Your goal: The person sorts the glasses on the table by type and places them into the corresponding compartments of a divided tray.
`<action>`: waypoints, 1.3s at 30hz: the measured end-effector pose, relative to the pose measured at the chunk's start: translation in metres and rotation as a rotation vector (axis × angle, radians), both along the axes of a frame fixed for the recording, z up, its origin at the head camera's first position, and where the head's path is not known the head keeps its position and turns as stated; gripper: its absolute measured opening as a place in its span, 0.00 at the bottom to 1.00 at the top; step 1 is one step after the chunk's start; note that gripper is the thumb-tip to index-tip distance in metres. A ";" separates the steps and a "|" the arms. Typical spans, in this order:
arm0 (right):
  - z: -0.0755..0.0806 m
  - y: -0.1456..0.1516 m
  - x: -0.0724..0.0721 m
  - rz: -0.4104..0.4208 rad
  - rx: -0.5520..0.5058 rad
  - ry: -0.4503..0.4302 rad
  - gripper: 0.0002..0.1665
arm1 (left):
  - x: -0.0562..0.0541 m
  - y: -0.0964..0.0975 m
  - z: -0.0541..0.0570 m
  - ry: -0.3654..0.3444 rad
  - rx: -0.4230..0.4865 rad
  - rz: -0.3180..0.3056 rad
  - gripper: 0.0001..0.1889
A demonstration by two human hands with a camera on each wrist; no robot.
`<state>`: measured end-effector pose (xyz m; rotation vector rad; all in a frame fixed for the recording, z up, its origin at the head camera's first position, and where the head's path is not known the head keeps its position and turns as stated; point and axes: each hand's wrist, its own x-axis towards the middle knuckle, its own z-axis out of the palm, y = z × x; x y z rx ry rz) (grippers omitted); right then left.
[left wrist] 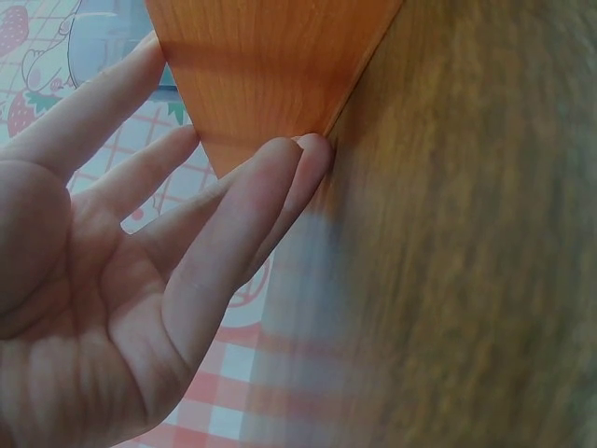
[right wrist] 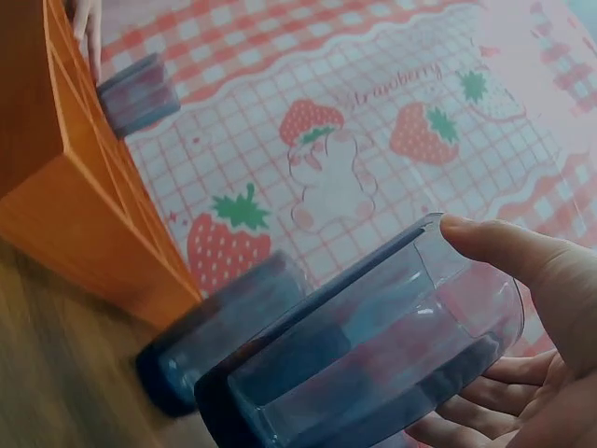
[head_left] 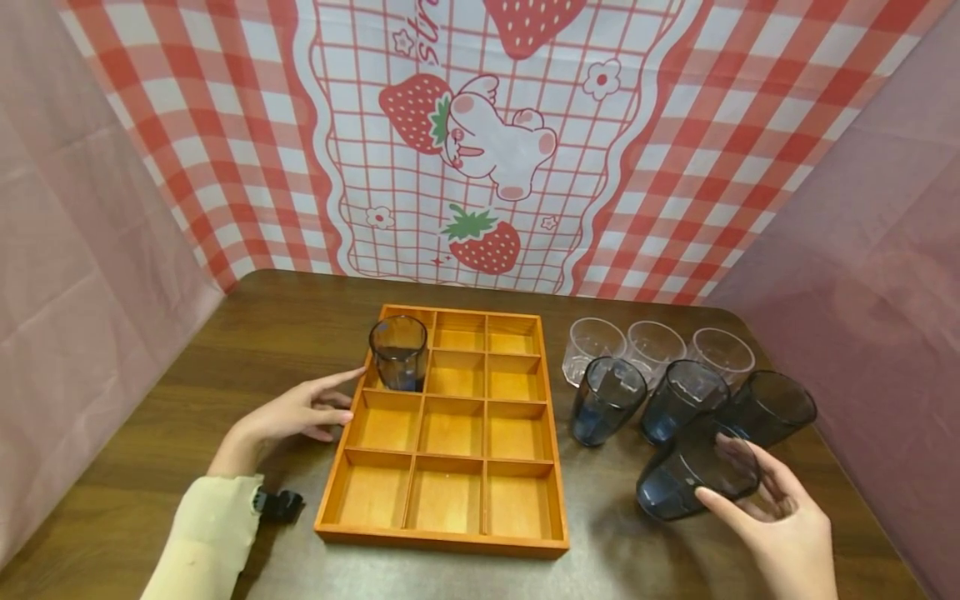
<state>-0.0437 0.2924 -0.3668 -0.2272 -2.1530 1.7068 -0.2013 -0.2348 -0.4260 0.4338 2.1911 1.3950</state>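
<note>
On the counter [head_left: 292, 321], to the right of the tray [head_left: 442, 542]: one held cup [head_left: 693, 473], tilted and apparently lifted.
Tray from held cup: directly left, across a strip of bare counter; judged the relation that matters most.
Long axis of held cup: slanting, base leftward toward the tray, rim rightward.
Right hand [head_left: 787, 508]: nearer of the two; thumb on one side and fingers opposite, pinching the held cup by its rim end.
Left hand [head_left: 292, 410]: well apart from the held cup, at the tray's far-off left wall; fingers loosely spread, tips against the wood, grasping nothing.
Held cup, make: smoky blue, see-through, smooth and glossy, faintly faceted, darkest at its thick base; glass or plastic, cannot tell.
Dark cups [head_left: 609, 402]: three, same smoky kind, in a row just beyond the held cup; the rightmost partly hidden behind it.
Clear cups [head_left: 595, 352]: three, colourless, round-rimmed, in a row behind the dark cups.
Tray cup [head_left: 399, 357]: one, smoky, upright in the left column, seemingly second compartment from the far end.
Tray, make: orange-brown wood, visible grain, rectangular, thin dividers, three columns by four rows.
Counter, make: dark brown, wood-grained, slight sheen.
Cloth [head_left: 487, 167]: red-and-white check with printed strawberries, hung behind the counter.
</note>
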 end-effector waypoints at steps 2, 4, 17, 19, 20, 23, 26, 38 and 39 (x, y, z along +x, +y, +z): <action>0.003 -0.006 -0.002 0.035 0.022 0.014 0.40 | 0.000 0.000 0.000 -0.002 -0.001 0.000 0.40; 0.006 -0.012 -0.004 0.078 0.036 0.049 0.39 | 0.000 0.000 0.000 -0.002 -0.002 0.002 0.40; 0.019 -0.042 -0.022 0.239 -0.046 0.126 0.39 | 0.000 0.000 0.001 0.001 -0.002 0.006 0.40; 0.021 -0.046 -0.025 0.252 -0.043 0.125 0.40 | 0.000 0.000 0.001 0.000 -0.003 0.008 0.40; 0.022 -0.047 -0.026 0.256 -0.037 0.125 0.40 | 0.000 0.000 0.001 -0.001 -0.002 0.008 0.40; 0.025 -0.053 -0.032 0.283 -0.038 0.131 0.39 | 0.001 0.001 0.002 -0.003 -0.002 0.010 0.40; 0.029 -0.060 -0.037 0.303 -0.029 0.120 0.38 | 0.001 0.001 0.002 -0.002 0.001 0.010 0.40; 0.042 -0.086 -0.061 0.344 0.050 0.064 0.40 | 0.002 0.001 0.001 -0.012 0.003 0.014 0.40; 0.043 -0.089 -0.064 0.347 0.052 0.061 0.40 | 0.002 0.001 0.001 -0.012 0.004 0.014 0.40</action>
